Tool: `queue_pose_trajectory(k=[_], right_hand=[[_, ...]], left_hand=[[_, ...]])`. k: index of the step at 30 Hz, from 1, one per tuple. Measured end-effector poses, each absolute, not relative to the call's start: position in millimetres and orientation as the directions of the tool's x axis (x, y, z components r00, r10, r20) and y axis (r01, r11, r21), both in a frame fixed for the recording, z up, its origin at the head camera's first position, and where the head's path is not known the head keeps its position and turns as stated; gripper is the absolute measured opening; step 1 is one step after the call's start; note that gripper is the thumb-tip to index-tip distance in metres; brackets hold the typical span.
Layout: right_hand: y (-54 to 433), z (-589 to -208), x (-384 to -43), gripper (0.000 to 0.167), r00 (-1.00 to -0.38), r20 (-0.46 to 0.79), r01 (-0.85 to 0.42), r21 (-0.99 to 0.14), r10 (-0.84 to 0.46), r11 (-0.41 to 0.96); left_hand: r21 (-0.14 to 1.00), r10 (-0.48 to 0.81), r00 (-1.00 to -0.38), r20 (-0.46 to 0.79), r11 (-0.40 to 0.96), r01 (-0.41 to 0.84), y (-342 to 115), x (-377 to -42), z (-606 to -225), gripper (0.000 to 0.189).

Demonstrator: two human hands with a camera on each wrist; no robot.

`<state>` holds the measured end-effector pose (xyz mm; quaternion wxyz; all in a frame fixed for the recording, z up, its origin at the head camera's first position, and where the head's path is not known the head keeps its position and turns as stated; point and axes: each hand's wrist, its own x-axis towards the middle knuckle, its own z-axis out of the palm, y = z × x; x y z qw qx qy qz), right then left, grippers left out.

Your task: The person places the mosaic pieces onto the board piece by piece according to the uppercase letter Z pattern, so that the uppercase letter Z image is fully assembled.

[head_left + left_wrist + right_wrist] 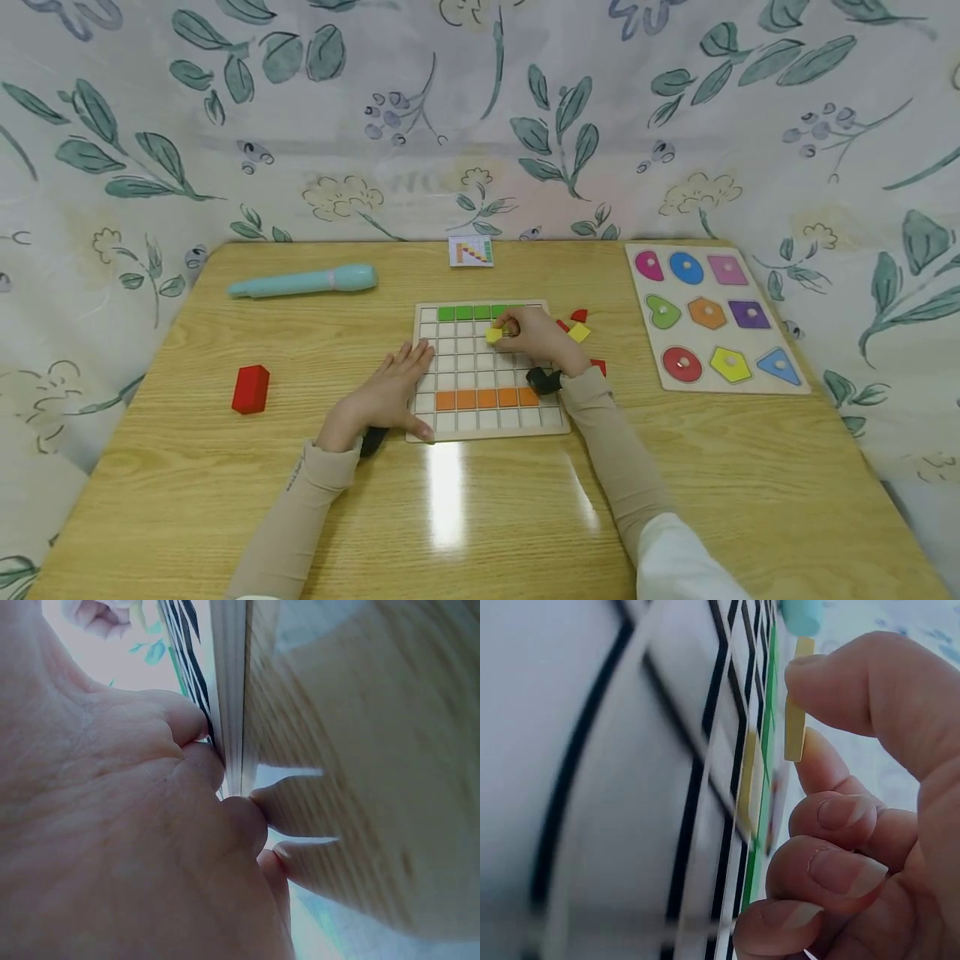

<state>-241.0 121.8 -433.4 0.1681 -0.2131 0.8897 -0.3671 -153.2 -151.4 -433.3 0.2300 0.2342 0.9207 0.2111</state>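
Observation:
A square wooden grid board (465, 423) lies mid-table, with a row of green tiles (464, 313) along its far side and a row of orange tiles (487, 398) nearer the front. My left hand (388, 392) rests on the board's left edge, fingers straight and spread, the thumb by the front left corner. Between thumb and forefinger, my right hand (536, 335) pinches a yellow square tile (795, 727) over the grid, just in front of the green row. Another yellow tile (746, 776) lies on the board beside the green ones, hidden by the hand from above.
Loose red pieces (579, 316) and a yellow tile (580, 332) lie right of the board. Behind it stands a small pattern card (471, 252). A shape puzzle (645, 335) is at right; a turquoise pen-like object (300, 283) and a red block (250, 389) are at left.

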Motion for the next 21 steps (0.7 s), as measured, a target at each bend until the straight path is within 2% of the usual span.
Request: queue_pose_trajectory(k=[8,21], right_hand=[[108.2,-441.9,-240.4,0.025,-0.847,-0.146,-0.295,-0.671,-0.511,0.68],[109.2,-440.3,-238.5,0.024,-0.852,-0.137,-0.29,-0.68,-0.505,0.674]], left_hand=[[0.486,0.525,-0.785,-0.327,0.807,0.337,-150.5,-154.4,-432.2,0.137],[0.497,0.527,-0.788,-0.318,0.801,0.335,-149.3,-152.4,-429.8,0.136]])
